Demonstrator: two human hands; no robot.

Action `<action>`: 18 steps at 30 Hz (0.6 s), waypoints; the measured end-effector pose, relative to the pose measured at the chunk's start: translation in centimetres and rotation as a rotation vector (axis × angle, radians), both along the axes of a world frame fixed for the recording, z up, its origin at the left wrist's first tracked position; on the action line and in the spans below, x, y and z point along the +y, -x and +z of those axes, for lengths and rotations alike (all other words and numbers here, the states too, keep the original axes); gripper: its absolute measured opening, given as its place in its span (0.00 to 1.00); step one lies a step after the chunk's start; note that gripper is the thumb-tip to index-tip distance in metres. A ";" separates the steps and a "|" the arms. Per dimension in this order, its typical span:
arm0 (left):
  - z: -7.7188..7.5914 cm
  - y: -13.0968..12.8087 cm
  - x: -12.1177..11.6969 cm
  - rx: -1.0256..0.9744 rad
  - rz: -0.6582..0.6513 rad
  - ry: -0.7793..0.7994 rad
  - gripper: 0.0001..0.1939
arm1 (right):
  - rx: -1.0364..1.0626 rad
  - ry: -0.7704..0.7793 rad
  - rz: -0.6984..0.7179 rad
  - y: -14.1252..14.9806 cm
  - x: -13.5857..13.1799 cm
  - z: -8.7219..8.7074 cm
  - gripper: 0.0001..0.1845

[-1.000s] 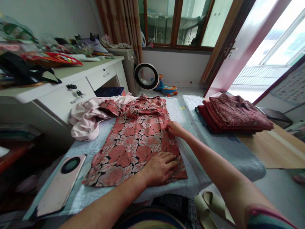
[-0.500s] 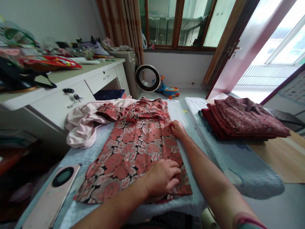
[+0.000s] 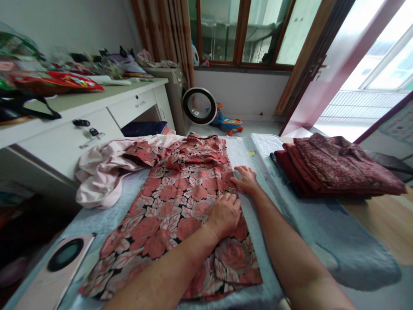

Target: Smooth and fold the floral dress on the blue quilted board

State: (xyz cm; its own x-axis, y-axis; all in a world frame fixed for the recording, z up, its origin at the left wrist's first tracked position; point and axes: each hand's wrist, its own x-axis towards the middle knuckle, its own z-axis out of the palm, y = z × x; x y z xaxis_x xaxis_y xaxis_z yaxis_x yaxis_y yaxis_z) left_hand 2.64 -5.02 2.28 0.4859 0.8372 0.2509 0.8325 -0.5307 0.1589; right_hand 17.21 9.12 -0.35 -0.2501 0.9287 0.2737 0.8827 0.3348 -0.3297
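Note:
A red, grey and black floral dress [image 3: 167, 189] lies spread on the light blue cover, its upper part bunched at the far end and its hem near me. My left hand [image 3: 225, 214] rests on the dress near its right side, fingers curled down against the cloth. The fingertips are hidden, and the layer below that hand is wrinkled. My right hand [image 3: 248, 180] is beside the dress's right edge with its fingers apart, the thumb side touching the edge. A pale pink cloth [image 3: 103, 168] lies crumpled to the left, next to the dress's sleeve.
A stack of folded dark red clothes [image 3: 338, 165] sits on the right. On the near left lies a flat pink panel [image 3: 51, 280] with a dark oval. A white desk [image 3: 64, 146] with cluttered top stands left. Behind are a round door [image 3: 199, 106] and a blue-orange ride-on toy [image 3: 227, 123].
My left hand has moved up the dress, away from the hem, and its fingers have curled. My right hand has shifted slightly right, let go of the edge and spread its fingers.

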 end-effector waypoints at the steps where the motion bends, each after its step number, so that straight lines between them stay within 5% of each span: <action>1: -0.1 0.0 -0.1 -0.001 0.000 -0.007 0.09 | -0.032 0.015 0.006 -0.1 0.0 -0.1 0.28; 18: -1.1 0.0 -0.2 -0.020 0.015 -0.045 0.12 | 0.020 -0.015 -0.101 1.1 0.5 0.0 0.16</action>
State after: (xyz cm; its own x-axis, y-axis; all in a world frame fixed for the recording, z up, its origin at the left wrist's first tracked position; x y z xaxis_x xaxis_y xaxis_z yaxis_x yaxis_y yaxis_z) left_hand 2.62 -5.27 1.22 0.4681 0.8318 0.2983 0.8371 -0.5255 0.1520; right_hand 16.10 9.63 -0.39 -0.1500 0.9445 0.2922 0.9055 0.2499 -0.3429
